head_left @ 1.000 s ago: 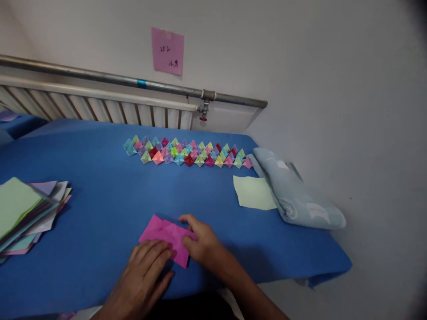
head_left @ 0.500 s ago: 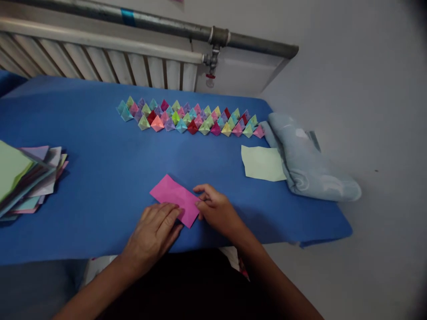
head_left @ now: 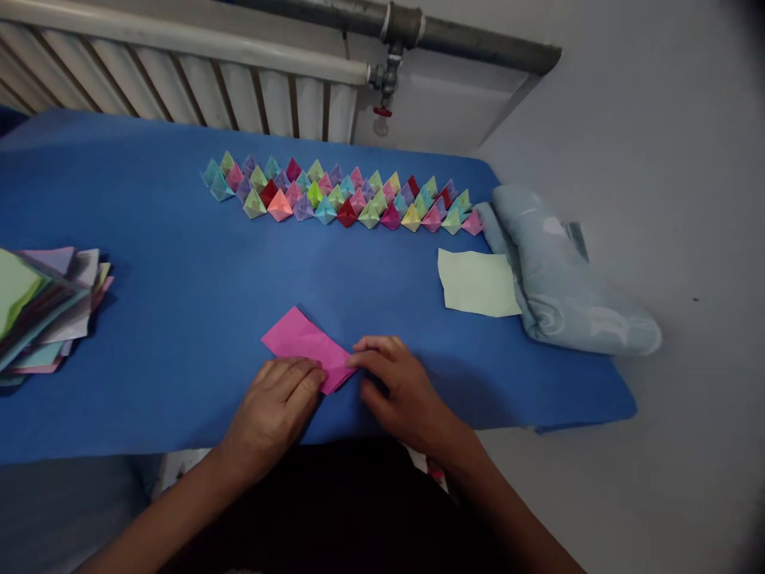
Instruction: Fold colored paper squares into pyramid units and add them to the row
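A bright pink sheet of paper (head_left: 304, 339) lies slantwise on the blue table, with a folded, layered edge at its lower right. Across its lower edge, my left hand (head_left: 278, 402) holds it down, fingers together and thumb partly hidden. My right hand (head_left: 398, 387) pinches the right end of the sheet between thumb and forefinger, the other fingers curled. Beyond the hands, several small folded paper pieces (head_left: 347, 213) in many colours stand in close rows. To the right is a pale green sheet of paper (head_left: 478, 283).
A stack of coloured paper (head_left: 53, 319) sits at the left. A rolled grey-blue blanket (head_left: 574, 295) lies at the table's right end, against the wall. Behind the blue-covered table (head_left: 179, 279) are a radiator (head_left: 239, 92) and a pipe with a red valve (head_left: 382, 112).
My right hand has shifted slightly, and the pink sheet's right end is now turned over into a narrower, layered edge. My left hand stays on the sheet. The camera view has tilted a little.
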Available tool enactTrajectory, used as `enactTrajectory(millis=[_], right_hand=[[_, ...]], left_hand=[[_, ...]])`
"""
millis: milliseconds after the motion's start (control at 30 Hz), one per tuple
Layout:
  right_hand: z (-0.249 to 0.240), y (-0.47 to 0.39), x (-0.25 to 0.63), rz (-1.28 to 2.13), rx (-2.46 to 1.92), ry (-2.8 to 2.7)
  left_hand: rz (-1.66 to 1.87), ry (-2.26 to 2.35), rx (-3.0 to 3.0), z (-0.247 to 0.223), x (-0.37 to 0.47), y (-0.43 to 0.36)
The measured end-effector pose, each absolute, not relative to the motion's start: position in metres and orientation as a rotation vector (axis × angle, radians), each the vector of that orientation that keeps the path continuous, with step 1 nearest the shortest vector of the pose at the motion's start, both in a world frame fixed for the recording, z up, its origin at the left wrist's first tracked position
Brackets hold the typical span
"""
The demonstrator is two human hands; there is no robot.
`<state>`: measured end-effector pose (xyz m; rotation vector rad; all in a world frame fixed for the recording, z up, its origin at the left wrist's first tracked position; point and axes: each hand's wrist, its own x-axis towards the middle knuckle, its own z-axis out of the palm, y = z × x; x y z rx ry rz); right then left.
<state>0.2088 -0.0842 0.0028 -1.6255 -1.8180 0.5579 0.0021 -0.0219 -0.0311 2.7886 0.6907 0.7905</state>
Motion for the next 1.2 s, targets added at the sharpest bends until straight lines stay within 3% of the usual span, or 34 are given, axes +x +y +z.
enactTrajectory(millis=[233, 767, 1200], right_hand=[[-0.016, -0.085, 0.207, 0.450, -1.706, -1.872], [-0.019, -0.076, 0.204, 0.442, -1.820, -1.701], [-0.019, -0.075, 0.202, 0.445, -1.843, -1.639]], left_hand=[[0.786, 0.728, 2.751, -0.029, 0.003, -0.021], [0.574, 1.168, 2.711, -0.022, 0.006, -0.015], [0.576, 1.244, 2.753, -0.025, 0.006, -0.013]])
